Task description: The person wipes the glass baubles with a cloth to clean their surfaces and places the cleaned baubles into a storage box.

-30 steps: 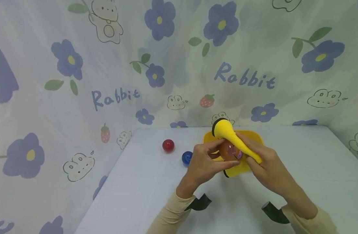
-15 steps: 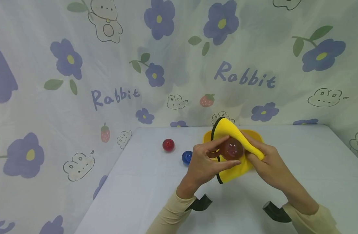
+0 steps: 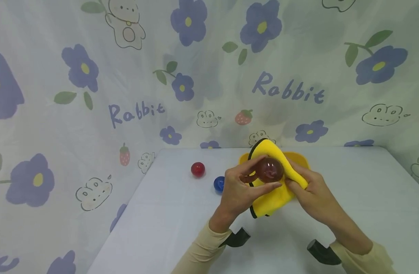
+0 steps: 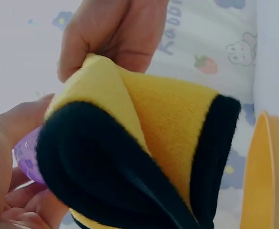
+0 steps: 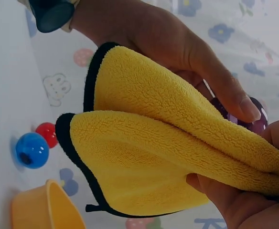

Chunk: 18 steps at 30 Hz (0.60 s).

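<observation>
A clear purple ball [image 3: 270, 170] is held up in my left hand [image 3: 239, 186], thumb below and fingers above it. My right hand [image 3: 315, 194] pinches a folded yellow towel [image 3: 272, 199] with black edging. The towel stands behind and to the right of the ball, close against it. From the left wrist, the towel [image 4: 173, 119] covers much of the purple ball [image 4: 28, 155]. The right wrist view shows the towel's fuzzy face [image 5: 134, 152], with only part of the ball [image 5: 260, 121] visible past the left thumb.
Behind the hands stands a yellow plastic bin [image 3: 300, 158], partly hidden by the towel. To the left on the white table [image 3: 154, 213] lie a red ball [image 3: 198, 169] and a blue ball [image 3: 219, 184], the blue one partly behind my left hand. A printed curtain [image 3: 209, 76] hangs behind.
The towel was folded over the front of the ball; it has swung back behind it, its lower flap now hanging open. The ball shows fully. Both hands have stayed nearly in place.
</observation>
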Motion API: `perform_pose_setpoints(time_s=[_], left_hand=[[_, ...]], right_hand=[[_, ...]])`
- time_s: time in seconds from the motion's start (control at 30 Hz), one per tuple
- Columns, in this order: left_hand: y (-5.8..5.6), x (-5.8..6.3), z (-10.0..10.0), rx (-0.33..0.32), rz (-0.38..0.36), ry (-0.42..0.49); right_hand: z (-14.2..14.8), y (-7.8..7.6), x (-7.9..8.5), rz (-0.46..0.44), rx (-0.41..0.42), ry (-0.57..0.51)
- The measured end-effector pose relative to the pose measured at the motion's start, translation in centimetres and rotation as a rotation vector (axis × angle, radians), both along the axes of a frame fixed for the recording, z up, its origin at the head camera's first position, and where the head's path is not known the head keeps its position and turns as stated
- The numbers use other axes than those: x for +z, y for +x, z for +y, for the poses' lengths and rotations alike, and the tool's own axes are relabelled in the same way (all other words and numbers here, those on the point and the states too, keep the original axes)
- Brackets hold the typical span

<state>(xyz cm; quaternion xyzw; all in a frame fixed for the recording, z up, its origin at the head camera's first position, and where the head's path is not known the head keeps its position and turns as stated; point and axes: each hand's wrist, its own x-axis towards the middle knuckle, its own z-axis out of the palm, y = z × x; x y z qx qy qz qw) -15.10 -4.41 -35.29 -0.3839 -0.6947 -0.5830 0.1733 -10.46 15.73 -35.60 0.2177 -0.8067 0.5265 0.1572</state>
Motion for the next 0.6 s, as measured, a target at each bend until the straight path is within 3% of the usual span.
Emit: perform_pose_setpoints(time_s=[0.17,0.6], left_hand=[[-0.2,-0.2,0.0,0.018,-0.016,0.008],[-1.2,-0.3,-0.6,0.138,-0.089,-0.076]], right_hand=[[0.0,0.2,0.1,-0.033,-0.015,0.003],[0.0,0.8,0.9,-0.087,-0.067,0.09]])
